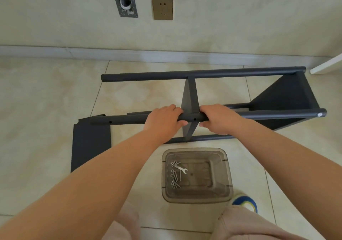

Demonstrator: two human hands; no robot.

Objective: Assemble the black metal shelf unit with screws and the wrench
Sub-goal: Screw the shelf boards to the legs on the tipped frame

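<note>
The black metal shelf unit [277, 99] lies on its side on the tiled floor. Its near upper pole [129, 119] runs left to right and has empty screw holes. My left hand [164, 118] grips this pole just left of the middle shelf panel [189, 99]. My right hand [215, 119] grips it just right of that panel. A loose black shelf panel [90, 145] lies flat on the floor at the left. Several screws [174, 176] and a small silver wrench [182, 169] lie in a clear plastic bin [227, 167] in front of me.
A wall with a baseboard [129, 53], a socket [162, 8] and a metal wall plate [126, 6] stands behind the shelf. A white board edge [327, 64] shows at the far right. My knees and a blue-yellow slipper [245, 201] are beside the bin.
</note>
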